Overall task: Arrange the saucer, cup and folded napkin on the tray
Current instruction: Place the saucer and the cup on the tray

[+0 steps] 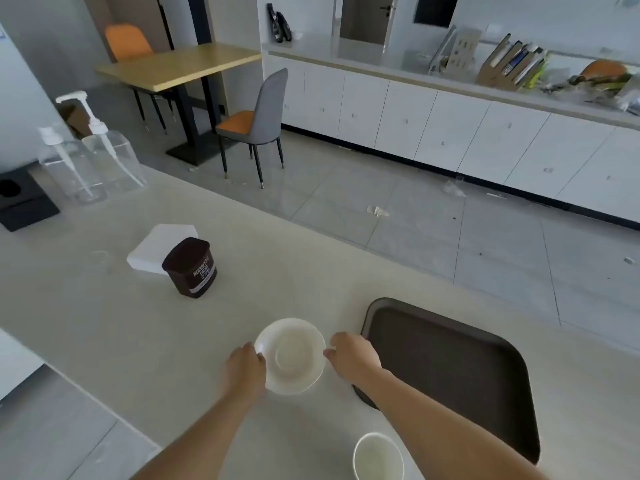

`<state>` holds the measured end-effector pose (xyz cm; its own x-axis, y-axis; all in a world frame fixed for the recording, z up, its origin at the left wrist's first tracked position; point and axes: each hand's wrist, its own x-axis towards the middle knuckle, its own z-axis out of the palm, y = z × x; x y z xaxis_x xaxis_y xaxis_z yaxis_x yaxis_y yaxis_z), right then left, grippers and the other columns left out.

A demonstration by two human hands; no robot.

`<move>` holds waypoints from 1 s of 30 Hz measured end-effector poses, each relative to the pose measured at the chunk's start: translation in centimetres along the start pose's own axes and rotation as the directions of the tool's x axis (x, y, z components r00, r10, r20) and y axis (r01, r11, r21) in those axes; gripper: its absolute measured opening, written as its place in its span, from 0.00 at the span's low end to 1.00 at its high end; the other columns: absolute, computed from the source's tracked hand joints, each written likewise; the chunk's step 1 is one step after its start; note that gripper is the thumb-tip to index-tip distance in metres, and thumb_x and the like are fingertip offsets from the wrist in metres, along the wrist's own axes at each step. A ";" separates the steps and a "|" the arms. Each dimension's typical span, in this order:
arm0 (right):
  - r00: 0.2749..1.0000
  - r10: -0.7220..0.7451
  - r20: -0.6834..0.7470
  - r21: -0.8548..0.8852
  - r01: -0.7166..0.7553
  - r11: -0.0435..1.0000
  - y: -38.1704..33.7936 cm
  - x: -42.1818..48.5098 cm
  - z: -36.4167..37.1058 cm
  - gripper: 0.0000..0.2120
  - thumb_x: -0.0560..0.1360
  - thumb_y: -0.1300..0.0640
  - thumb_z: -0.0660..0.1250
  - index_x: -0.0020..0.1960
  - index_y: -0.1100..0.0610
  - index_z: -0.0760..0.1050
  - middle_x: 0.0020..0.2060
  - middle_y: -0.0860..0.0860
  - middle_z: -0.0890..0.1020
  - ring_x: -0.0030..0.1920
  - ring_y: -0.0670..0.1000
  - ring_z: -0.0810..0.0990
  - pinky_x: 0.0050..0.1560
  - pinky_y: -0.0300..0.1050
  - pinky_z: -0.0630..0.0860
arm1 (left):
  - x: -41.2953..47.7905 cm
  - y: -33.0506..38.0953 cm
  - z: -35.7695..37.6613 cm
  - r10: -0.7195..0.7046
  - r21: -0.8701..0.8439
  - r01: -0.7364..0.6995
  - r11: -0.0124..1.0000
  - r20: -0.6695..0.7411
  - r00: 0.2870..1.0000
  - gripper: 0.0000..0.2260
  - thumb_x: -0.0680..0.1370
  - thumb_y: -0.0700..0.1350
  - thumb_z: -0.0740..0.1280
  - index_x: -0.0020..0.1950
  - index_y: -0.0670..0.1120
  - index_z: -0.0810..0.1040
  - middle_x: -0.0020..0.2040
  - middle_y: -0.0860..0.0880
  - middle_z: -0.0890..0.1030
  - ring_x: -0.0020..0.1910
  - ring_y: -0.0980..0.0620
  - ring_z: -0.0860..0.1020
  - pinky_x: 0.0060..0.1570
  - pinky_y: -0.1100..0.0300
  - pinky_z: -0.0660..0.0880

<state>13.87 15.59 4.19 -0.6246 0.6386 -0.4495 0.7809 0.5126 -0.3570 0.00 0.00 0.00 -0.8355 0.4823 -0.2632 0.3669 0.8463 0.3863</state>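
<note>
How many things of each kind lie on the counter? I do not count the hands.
Saucer: 1
Cup: 1
Napkin stack: 1
Tray: 1
Brown tub: 1
Pump bottles: 2
Black box: 1
Total: 8

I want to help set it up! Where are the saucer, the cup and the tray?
saucer [290, 355]: head view, middle of its dish.
cup [378, 457]: head view, inside its open mouth.
tray [450, 372]: head view, its bare dark floor.

The saucer [290, 356] and cup [378, 457] look like glossy white ceramic, the tray [450, 368] matt dark plastic, the pale surface [121, 341] smooth, stone-like, the napkin [152, 249] paper.
</note>
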 end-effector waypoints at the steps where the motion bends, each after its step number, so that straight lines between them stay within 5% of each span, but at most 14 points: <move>1: 1.000 0.016 0.018 0.027 -0.016 1.000 0.0 0.2 0.3 0.13 0.79 0.50 0.64 0.56 0.58 0.78 0.51 0.56 0.83 0.53 0.61 0.81 0.47 0.49 0.78 | 0.1 -0.1 0.0 -0.008 -0.034 0.008 0.999 0.000 1.000 0.11 0.80 0.43 0.58 0.56 0.41 0.76 0.54 0.43 0.82 0.53 0.43 0.79 0.48 0.54 0.73; 7: 0.984 0.144 0.106 0.381 -0.174 0.908 0.1 0.6 1.3 0.06 0.75 0.62 0.64 0.50 0.60 0.79 0.39 0.58 0.87 0.30 0.54 0.81 0.36 0.50 0.81 | 0.2 0.0 -0.1 -0.078 -0.269 0.074 0.960 -0.004 0.997 0.12 0.73 0.35 0.60 0.48 0.44 0.81 0.44 0.45 0.83 0.43 0.43 0.79 0.42 0.54 0.75; 12: 0.980 0.180 0.086 0.458 -0.200 0.866 0.4 0.7 1.7 0.08 0.74 0.64 0.64 0.43 0.51 0.74 0.27 0.52 0.83 0.23 0.50 0.80 0.40 0.48 0.84 | 0.1 0.5 -0.1 -0.111 -0.389 0.113 0.914 0.027 0.993 0.11 0.69 0.33 0.62 0.40 0.44 0.82 0.37 0.44 0.83 0.41 0.41 0.81 0.38 0.54 0.77; 21: 0.957 0.285 -0.053 0.588 -0.201 0.783 4.8 -0.5 -1.2 0.12 0.73 0.64 0.65 0.39 0.48 0.78 0.30 0.50 0.84 0.25 0.50 0.81 0.33 0.49 0.84 | -1.0 5.2 0.4 -0.034 -0.573 0.098 0.814 0.122 0.992 0.13 0.62 0.41 0.60 0.34 0.57 0.81 0.35 0.45 0.84 0.36 0.43 0.84 0.36 0.45 0.84; 30: 0.885 0.451 -0.118 0.651 -0.274 0.708 12.8 -2.5 -3.7 0.11 0.74 0.65 0.66 0.43 0.49 0.79 0.32 0.52 0.84 0.27 0.48 0.82 0.36 0.50 0.86 | -3.2 12.8 2.9 0.113 -0.527 0.011 0.850 0.203 0.973 0.12 0.66 0.36 0.60 0.34 0.48 0.81 0.30 0.44 0.82 0.32 0.43 0.83 0.34 0.44 0.83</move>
<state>25.40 22.67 3.79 -0.2007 0.8639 -0.4620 0.7258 -0.1857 -0.6624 8.58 9.92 3.19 -0.6885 0.6104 -0.3916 0.0866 0.6054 0.7912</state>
